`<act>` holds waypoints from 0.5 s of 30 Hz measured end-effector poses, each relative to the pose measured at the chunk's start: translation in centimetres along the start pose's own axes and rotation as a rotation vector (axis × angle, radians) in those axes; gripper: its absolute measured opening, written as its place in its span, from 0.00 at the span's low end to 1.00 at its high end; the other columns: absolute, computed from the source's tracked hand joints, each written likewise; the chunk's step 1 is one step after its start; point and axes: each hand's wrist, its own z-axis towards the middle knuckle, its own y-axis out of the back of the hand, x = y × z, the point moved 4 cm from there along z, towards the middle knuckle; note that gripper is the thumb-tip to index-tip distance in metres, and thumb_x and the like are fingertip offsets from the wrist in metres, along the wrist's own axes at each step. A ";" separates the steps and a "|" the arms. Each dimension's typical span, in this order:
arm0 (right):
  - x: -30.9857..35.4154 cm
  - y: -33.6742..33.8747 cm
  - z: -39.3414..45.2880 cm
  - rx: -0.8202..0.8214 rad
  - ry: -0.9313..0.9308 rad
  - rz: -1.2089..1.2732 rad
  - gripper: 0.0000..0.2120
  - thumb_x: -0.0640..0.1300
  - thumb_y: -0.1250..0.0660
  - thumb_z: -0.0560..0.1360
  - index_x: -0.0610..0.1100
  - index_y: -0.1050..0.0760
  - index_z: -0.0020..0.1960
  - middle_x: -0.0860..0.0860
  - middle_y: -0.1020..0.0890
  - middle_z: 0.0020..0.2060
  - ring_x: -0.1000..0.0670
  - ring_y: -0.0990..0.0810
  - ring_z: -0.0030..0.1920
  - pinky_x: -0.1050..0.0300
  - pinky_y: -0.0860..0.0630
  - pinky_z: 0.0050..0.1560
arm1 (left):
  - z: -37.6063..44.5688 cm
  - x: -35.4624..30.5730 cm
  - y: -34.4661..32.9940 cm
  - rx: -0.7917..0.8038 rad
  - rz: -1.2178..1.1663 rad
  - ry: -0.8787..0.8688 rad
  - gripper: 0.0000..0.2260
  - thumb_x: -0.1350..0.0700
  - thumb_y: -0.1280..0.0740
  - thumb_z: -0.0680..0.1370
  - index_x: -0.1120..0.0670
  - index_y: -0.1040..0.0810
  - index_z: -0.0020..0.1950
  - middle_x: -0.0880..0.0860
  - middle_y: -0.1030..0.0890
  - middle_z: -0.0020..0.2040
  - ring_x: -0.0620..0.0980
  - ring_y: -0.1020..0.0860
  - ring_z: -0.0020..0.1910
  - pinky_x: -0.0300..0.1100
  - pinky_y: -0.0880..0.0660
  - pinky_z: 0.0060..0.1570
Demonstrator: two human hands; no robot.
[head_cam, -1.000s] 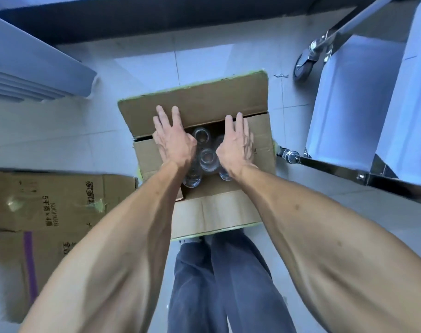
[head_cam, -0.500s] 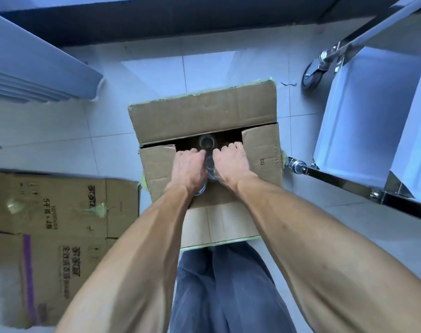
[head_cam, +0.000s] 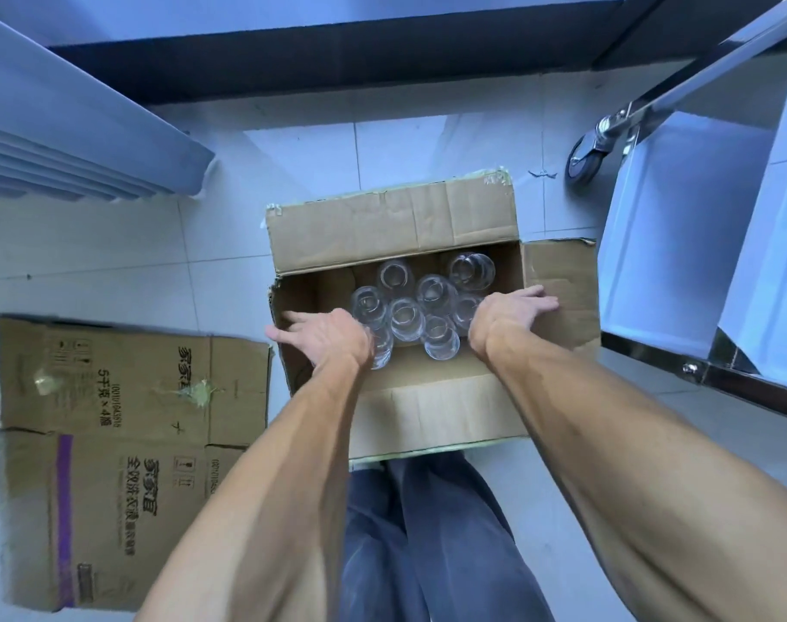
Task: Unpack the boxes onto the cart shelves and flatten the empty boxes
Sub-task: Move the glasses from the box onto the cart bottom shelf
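Note:
An open cardboard box (head_cam: 391, 226) stands on the floor in front of me, its flaps spread outward. Inside it stand several clear drinking glasses (head_cam: 407, 314), mouths up. My left hand (head_cam: 324, 336) presses the left side flap outward with straight, spread fingers. The right side flap lies flat toward the cart under the straight fingers of my right hand (head_cam: 508, 312). Neither hand holds a glass. The cart's white lower shelf (head_cam: 661, 244) is at the right, just beyond the box.
A flattened printed cardboard box (head_cam: 113, 442) lies on the tiled floor at the left. The cart's steel frame (head_cam: 697, 374) and caster wheel (head_cam: 584, 161) stand at the right. Grey slatted panels (head_cam: 68, 141) are at the upper left. A dark wall base runs along the back.
Both hands moved apart from the middle of the box, pushing the two side flaps open. The glasses inside are now uncovered.

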 end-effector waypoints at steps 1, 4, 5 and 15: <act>-0.5 -0.7 0.9 0.031 -0.027 0.104 0.25 0.42 0.48 0.81 0.37 0.44 0.77 0.30 0.40 0.74 0.26 0.46 0.73 0.27 0.41 0.68 | 0.6 0.3 0.2 -0.027 -0.069 0.028 0.20 0.42 0.36 0.76 0.52 0.18 0.61 0.66 0.39 0.76 0.63 0.35 0.71 0.69 0.56 0.70; -1.1 -2.4 2.6 0.064 -0.167 0.412 0.27 0.49 0.55 0.85 0.32 0.50 0.78 0.28 0.51 0.75 0.30 0.46 0.75 0.39 0.45 0.73 | 2.2 0.9 -0.1 -0.143 -0.154 0.072 0.15 0.45 0.34 0.74 0.51 0.17 0.56 0.64 0.46 0.79 0.59 0.40 0.74 0.70 0.56 0.70; -1.0 -2.7 2.7 0.047 -0.211 0.497 0.29 0.50 0.56 0.86 0.29 0.53 0.77 0.28 0.54 0.75 0.32 0.46 0.76 0.43 0.46 0.74 | 2.1 1.0 -0.5 -0.196 -0.172 0.073 0.15 0.46 0.34 0.73 0.51 0.17 0.54 0.63 0.47 0.79 0.58 0.41 0.74 0.69 0.55 0.70; 0.2 -3.3 2.2 0.016 -0.233 0.659 0.35 0.48 0.33 0.76 0.33 0.42 0.75 0.26 0.55 0.74 0.29 0.48 0.75 0.43 0.36 0.71 | 3.5 6.5 -4.7 -0.182 -0.296 0.238 0.32 0.49 0.35 0.71 0.50 0.37 0.76 0.67 0.41 0.76 0.64 0.41 0.76 0.66 0.50 0.72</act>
